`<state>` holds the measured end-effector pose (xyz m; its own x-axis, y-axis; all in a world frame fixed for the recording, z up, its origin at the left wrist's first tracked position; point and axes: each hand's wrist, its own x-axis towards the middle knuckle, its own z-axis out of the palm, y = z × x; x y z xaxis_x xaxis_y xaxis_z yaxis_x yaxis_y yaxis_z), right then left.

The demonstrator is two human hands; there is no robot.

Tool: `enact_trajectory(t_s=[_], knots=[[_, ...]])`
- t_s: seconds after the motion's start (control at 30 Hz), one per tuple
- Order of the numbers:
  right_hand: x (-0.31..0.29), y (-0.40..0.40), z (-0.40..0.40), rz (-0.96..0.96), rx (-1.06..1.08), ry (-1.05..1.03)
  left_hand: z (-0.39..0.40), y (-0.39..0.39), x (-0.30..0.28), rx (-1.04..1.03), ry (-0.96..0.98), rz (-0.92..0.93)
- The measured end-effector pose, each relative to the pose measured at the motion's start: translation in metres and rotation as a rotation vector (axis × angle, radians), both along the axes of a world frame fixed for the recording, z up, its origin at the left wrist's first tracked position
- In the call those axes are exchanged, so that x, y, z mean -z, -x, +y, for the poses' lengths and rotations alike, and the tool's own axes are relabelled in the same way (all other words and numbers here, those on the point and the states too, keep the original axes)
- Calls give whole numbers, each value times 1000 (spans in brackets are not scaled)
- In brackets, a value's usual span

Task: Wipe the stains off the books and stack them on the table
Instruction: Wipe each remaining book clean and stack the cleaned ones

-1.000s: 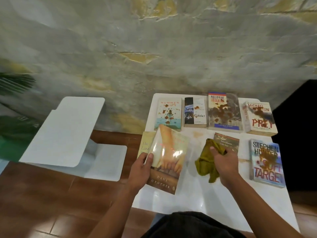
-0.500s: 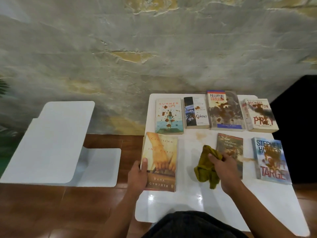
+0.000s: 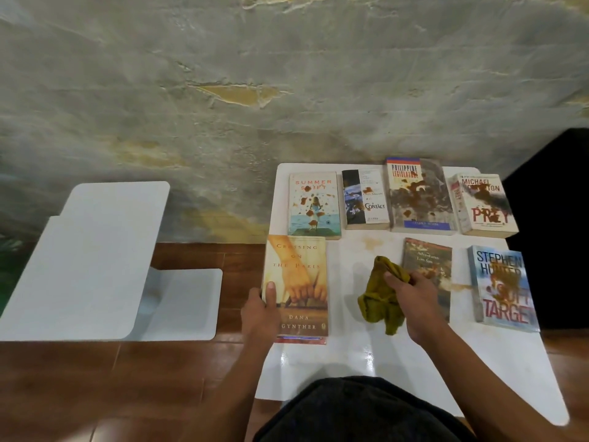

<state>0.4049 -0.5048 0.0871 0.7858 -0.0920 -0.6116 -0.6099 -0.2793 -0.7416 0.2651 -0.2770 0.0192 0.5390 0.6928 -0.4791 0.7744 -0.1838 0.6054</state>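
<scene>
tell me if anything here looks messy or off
Brown stains blotch the covers of the back-row books, worst on the Philippine Legislature book and Prey; a brown smear also marks the white table.

A rough grey plastered wall (image 3: 287, 90) with peeling yellowish patches fills the upper half of the frame. Below it lies a glossy reddish-brown tiled floor (image 3: 95, 393). At left stands a white plastic chair (image 3: 95, 256). A glossy white table (image 3: 366, 355) occupies the lower right, reflecting overhead light. A dark opening (image 3: 561, 218) sits at far right.
</scene>
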Motion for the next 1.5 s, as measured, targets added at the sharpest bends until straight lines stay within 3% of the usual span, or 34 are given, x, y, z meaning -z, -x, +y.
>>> enact_trajectory(t_s=[0.23,0.53,0.73,1.1,1.5], knots=[[1,-8,-3,-1,5,-17,6,5,18,45,-146,82],[1,-10,-10,-8,1,-2,5,17,26,53,-218,-37],[0,-9,-8,5,2,-16,-2,19,22,106,-341,-6],[-1,-12,-14,0,55,-41,-8,7,21,-22,-258,46],[-1,-10,-4,16,54,-82,-17,0,19,-103,-334,148]])
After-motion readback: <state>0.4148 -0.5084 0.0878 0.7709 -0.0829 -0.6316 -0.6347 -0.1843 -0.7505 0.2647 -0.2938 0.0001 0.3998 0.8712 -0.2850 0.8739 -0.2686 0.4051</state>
